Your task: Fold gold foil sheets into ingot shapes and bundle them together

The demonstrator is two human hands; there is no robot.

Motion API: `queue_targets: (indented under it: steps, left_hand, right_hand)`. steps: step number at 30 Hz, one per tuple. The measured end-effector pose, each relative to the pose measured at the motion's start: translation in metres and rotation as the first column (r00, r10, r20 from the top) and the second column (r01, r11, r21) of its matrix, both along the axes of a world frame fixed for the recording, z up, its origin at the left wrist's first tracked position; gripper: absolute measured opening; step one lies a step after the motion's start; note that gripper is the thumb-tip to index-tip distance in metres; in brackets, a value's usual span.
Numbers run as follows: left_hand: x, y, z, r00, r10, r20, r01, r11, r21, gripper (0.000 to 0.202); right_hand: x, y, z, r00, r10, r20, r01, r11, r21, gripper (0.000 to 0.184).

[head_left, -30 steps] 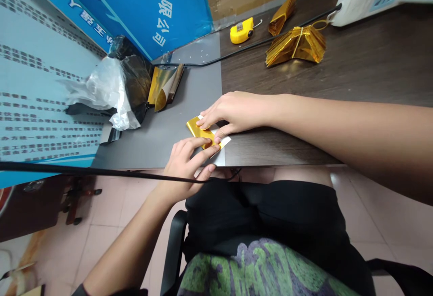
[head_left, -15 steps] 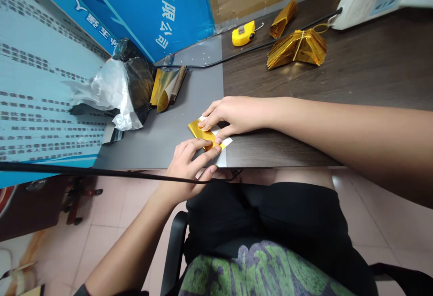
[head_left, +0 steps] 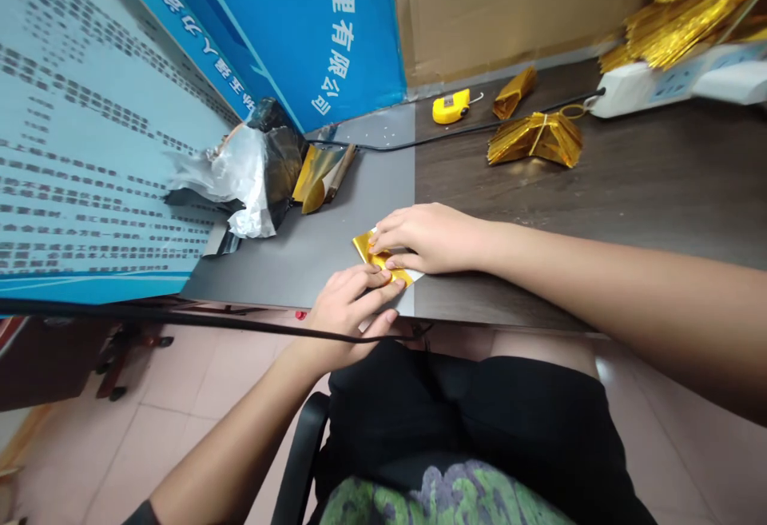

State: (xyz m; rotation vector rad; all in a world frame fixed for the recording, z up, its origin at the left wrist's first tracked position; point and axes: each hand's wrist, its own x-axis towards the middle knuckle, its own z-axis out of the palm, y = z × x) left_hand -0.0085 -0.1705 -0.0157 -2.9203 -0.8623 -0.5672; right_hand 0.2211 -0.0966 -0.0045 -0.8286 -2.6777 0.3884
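A small folded piece of gold foil paper (head_left: 367, 248) with a white underside lies at the near edge of the desk (head_left: 629, 189). My right hand (head_left: 428, 236) rests on top of it, fingers curled and pressing it flat. My left hand (head_left: 351, 309) comes up from below the desk edge, its fingers pinched on the paper's near corner. Most of the paper is hidden under both hands.
A bundle of tied gold foil pieces (head_left: 536, 140), a loose gold piece (head_left: 514, 91) and a yellow tape measure (head_left: 451, 106) lie at the back. A white power strip (head_left: 653, 84), crumpled plastic bags (head_left: 248, 173), gold sheets (head_left: 320, 177) and a black cable (head_left: 180, 319) are around.
The camera has tilted up, so everything sits lower in view. Both hands stay on the gold paper, with the left fingers closer against the right hand.
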Motion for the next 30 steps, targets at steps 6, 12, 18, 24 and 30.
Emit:
queue_targets:
  steps: [6, 12, 18, 24, 30]
  left_hand:
    - [-0.002, -0.002, -0.006, 0.997, 0.056, 0.057, -0.059, 0.997, 0.048, 0.027]
    - [-0.008, -0.001, -0.001, 0.981, 0.193, -0.02, -0.193, 0.981, -0.007, 0.04]
    - [-0.013, 0.009, 0.007, 0.962, 0.25, -0.109, -0.257, 0.965, -0.051, 0.051]
    - [-0.021, 0.027, 0.009, 0.937, 0.323, -0.135, -0.33, 0.944, -0.026, 0.053]
    - [-0.009, 0.011, 0.0, 0.984, 0.171, -0.047, -0.165, 0.98, 0.11, 0.051]
  right_hand:
    - [-0.012, -0.011, 0.004, 0.979, -0.159, 0.131, 0.171, 0.981, -0.091, 0.025]
    - [-0.014, -0.01, 0.005, 0.969, -0.189, 0.157, 0.207, 0.972, -0.109, 0.021]
    - [-0.014, -0.011, 0.009, 0.956, -0.214, 0.198, 0.239, 0.965, -0.11, 0.02]
    - [-0.014, -0.013, 0.013, 0.965, -0.157, 0.212, 0.178, 0.98, -0.087, 0.017]
    - [-0.014, -0.013, 0.008, 0.961, -0.209, 0.18, 0.228, 0.969, -0.093, 0.02]
